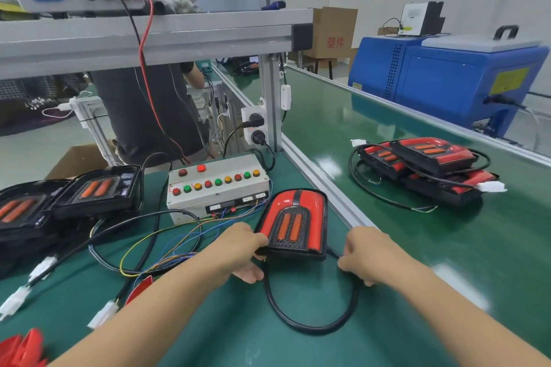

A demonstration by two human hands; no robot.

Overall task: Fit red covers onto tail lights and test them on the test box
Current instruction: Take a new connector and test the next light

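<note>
A tail light (293, 222) with its red cover on lies on the green mat in front of me. My left hand (241, 250) grips its near left corner. My right hand (368, 256) is closed on its black cable (313, 326), which loops toward me. The grey test box (219, 188) with coloured buttons stands just behind the light, one red button lit. Uncovered black tail lights (95, 191) are stacked at the left. Loose red covers (22, 350) lie at the bottom left.
A pile of covered tail lights (429, 167) rests on the conveyor belt (387, 116) to the right, beyond an aluminium rail (322, 182). Coloured wires and white connectors (41, 268) spread across the mat at left. A person stands behind the bench. A blue machine (447, 80) sits far right.
</note>
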